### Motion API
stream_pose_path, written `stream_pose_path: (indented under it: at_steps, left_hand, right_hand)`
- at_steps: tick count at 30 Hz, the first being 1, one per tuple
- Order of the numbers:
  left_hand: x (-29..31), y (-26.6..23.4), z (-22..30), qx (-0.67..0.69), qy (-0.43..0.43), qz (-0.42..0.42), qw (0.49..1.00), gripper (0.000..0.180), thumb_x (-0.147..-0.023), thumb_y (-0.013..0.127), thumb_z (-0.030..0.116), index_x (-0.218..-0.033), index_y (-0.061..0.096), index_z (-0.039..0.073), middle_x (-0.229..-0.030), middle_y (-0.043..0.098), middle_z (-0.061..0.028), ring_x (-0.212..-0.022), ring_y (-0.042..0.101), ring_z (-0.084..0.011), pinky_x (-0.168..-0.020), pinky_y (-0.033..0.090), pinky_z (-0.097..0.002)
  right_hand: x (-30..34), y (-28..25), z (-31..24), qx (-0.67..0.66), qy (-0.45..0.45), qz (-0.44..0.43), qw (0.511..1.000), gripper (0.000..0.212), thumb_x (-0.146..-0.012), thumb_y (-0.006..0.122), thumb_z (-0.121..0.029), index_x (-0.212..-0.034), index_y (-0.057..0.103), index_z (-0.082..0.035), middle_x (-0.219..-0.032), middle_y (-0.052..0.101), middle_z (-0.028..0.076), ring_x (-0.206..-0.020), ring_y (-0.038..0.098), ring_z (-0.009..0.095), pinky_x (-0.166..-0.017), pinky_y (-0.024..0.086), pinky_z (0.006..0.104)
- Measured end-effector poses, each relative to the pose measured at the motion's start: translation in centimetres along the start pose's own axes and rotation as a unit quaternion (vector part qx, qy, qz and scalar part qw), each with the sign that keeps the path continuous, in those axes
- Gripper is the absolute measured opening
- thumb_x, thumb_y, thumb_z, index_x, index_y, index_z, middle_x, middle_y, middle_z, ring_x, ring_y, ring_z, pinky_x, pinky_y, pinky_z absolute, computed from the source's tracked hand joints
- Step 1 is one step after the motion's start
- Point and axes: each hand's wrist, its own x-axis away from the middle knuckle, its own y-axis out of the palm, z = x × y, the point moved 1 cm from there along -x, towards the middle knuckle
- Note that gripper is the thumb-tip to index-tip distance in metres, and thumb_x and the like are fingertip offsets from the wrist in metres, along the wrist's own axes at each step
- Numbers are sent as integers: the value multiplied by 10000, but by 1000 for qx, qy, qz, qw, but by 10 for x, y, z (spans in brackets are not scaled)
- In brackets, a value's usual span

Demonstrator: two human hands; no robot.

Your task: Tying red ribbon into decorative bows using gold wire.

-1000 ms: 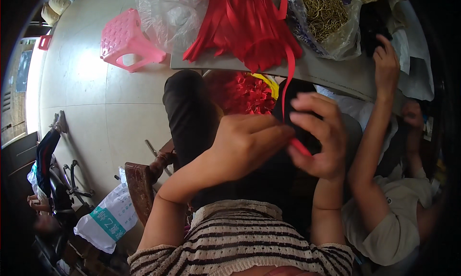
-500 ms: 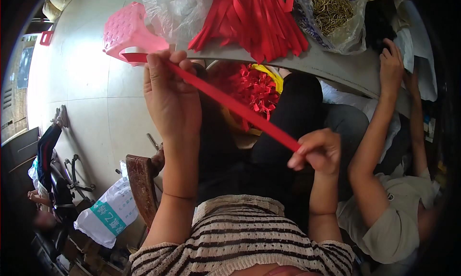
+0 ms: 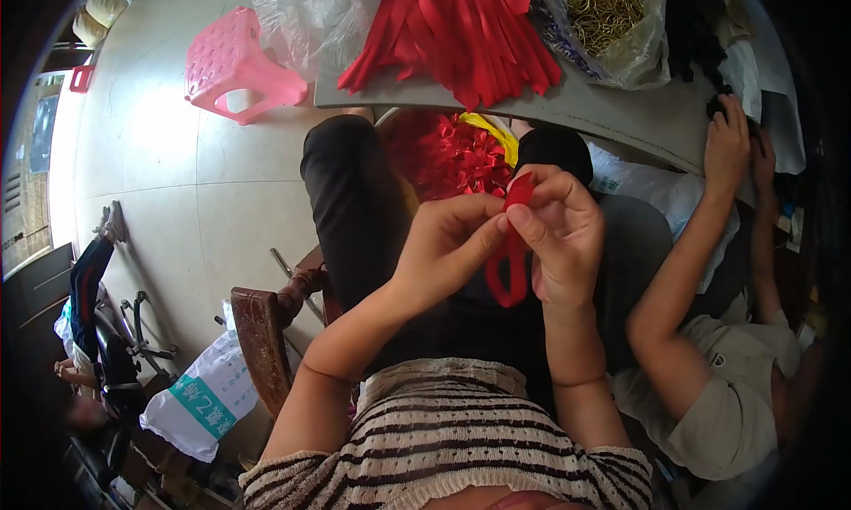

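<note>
1. Left hand [image 3: 448, 244] – thumb and fingertips pinched together on the red ribbon [image 3: 516, 266], coming in from its left side.
2. Right hand [image 3: 567, 235] – thumb pressed toward the index finger, also pinching the ribbon; other fingers curled loosely behind. Exact finger overlap hard to tell.
3. Ribbon sits between the two hands, over the lap. Upper part sticks up at the right fingertips; below the pinch it hangs in a loop toward the body.
4. Key relation: the loop's long axis runs roughly away from and toward the person, across the line joining the hands. Neither hand is clearly nearer; both touch it at the pinch, their fingertips just beside each other. The loop's low end is free of both.
5. Beyond the hands, between the knees: a container [image 3: 386, 116] with many red ribbon pieces [image 3: 456, 160], yellow material [image 3: 496, 137] at its right side.
6. Farther out, on the grey table [image 3: 612, 124]: a bunch of red strips [image 3: 452, 44], ends toward the person; right of it, an open clear bag of gold-coloured strands [image 3: 603, 13].
7. Far right: a co-worker's hand [image 3: 729, 146], well apart from the ribbon.
</note>
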Motion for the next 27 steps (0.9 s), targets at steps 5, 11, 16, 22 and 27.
stream_pose_path:
  at_steps: [5, 11, 16, 22, 27]
  left_hand:
    - [0, 5, -4, -53, 3, 22, 998, 170, -930, 507, 112, -1011, 592, -10, -716, 559, 24, -660, 478, -20, -568, 386, -182]
    - [8, 11, -8, -49, -41, -57, 996, 257, -970, 403, 111, -1162, 501, -28, -731, 575, -36, -539, 464, -58, -507, 386, -195]
    - [12, 3, -5, 12, -50, -71, 996, 331, -956, 431, 84, -1268, 475, -20, -777, 607, -64, -541, 494, -67, -495, 403, -178]
    - [10, 2, -6, 17, 19, 30, 999, 383, -909, 504, 4, -1290, 473, 13, -936, 621, -75, -690, 587, -85, -591, 493, -207]
    - [9, 3, -1, -19, 42, 39, 998, 398, -899, 493, -32, -1292, 480, 31, -929, 620, -66, -718, 590, -86, -633, 503, -212]
  right_hand:
    - [8, 0, 3, -116, 76, 32, 990, 154, -766, 690, 6, -836, 554, -12, -961, 560, 70, -881, 538, 95, -809, 420, 236]
    - [-4, -8, 4, -137, 31, 64, 988, 158, -789, 644, 51, -860, 520, -18, -960, 575, 68, -827, 556, 98, -779, 455, 232]
    - [-14, -16, -7, 66, -141, 164, 974, 171, -783, 654, 28, -855, 519, -48, -881, 560, 76, -780, 531, 124, -700, 452, 249]
    - [14, 1, -17, 434, -207, -13, 877, 334, -706, 733, -14, -1022, 634, 33, -1105, 610, 173, -833, 646, 213, -726, 521, 282]
    - [8, -5, -10, 226, -22, 4, 974, 251, -695, 742, -34, -918, 659, 42, -975, 658, 150, -802, 656, 199, -727, 516, 273]
